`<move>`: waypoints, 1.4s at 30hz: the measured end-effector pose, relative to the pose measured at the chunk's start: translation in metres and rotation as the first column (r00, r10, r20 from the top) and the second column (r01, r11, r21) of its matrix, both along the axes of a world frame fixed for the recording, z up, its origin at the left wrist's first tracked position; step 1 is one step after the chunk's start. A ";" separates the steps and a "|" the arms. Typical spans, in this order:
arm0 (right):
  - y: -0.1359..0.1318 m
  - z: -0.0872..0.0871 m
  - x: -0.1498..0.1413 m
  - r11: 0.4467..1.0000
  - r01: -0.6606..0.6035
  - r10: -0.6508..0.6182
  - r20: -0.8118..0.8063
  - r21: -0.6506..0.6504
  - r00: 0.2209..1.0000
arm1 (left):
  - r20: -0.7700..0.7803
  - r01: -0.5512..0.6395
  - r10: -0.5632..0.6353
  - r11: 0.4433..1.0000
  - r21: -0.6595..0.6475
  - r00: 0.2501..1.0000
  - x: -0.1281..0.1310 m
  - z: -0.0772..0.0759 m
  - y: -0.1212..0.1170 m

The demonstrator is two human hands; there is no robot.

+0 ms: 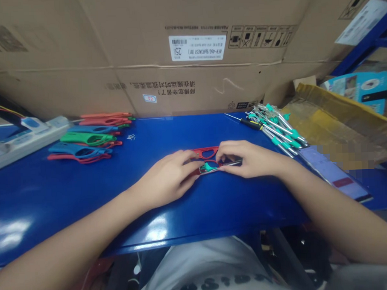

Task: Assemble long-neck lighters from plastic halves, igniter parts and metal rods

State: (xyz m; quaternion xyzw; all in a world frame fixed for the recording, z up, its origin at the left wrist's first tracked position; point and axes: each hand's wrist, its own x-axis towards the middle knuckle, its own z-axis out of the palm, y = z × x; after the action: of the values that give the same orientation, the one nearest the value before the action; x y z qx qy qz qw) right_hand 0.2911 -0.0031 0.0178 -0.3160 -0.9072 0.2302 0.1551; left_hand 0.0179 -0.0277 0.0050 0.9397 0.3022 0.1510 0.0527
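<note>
Over the middle of the blue table, my left hand [167, 180] grips the left part of a red plastic handle shell [208, 153] with a loop-shaped opening. Its thumb and fingers close around the near side, hiding much of that end. A thin metal rod with a green piece [208, 166] lies along the red shell. My right hand [247, 159] pinches the rod and the right end of the red plastic, fingers bent. Exactly how the rod sits in the shell is hidden by the fingers.
Orange, blue, green and red handle shells [89, 139] lie piled at the left, near small screws [131, 137] and a white power strip [42, 136]. A screwdriver [252, 124], several green-fitted metal rods [281, 132] and a phone [332, 173] sit right. Cardboard [144, 49] stands behind.
</note>
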 end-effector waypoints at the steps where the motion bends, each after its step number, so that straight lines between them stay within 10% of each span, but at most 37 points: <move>1: -0.001 -0.001 -0.003 1.000 -0.025 0.025 0.005 -0.003 1.000 | -0.005 0.019 -0.019 1.000 0.006 1.000 0.000 0.000 0.000; 42: -0.004 -0.006 -0.009 0.981 0.031 -0.023 0.041 -0.190 0.999 | -0.003 -0.097 0.097 0.995 -0.038 0.995 0.017 -0.011 -0.031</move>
State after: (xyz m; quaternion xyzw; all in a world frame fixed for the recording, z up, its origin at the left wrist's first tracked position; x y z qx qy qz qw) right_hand 0.2818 -0.0075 0.0122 -0.3461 -0.8796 0.3075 0.1095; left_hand 0.0350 -0.0589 -0.0065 0.9228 0.3505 0.1469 0.0630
